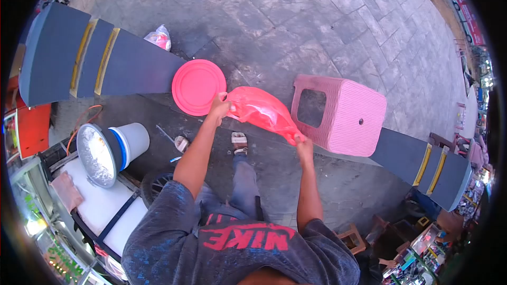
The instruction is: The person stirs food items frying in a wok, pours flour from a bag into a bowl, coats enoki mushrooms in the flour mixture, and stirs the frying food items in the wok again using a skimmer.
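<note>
Nearest, the person's dark shirt (pixel 237 248) with red lettering filled the foreground, and both forearms reached away from it. On the near left, a wide metal dish (pixel 97 155) was tipped on its side against a pale bucket (pixel 132 140) with a blue band, above a white surface (pixel 108 208). A little farther off, two sandalled feet (pixel 239 140) stood on the dark ground.

Beyond the feet, a red plastic bag (pixel 264 110) was stretched between the hands. The left hand (pixel 221 106) had its grip clamped on the bag's left end; the right hand (pixel 302 146) had its grip clamped on the right end, which sat nearer. The bag's body bulged between the two grips, toward the far side.

Just left of the left hand was a round red lid-like disc (pixel 198 85); just right of the bag was a pink stool (pixel 351 116) with a woven-look surface. A grey slab (pixel 142 68) with yellow stripes ran behind the disc. Farthest, a white bag (pixel 160 38) lay on the paving (pixel 317 21).
</note>
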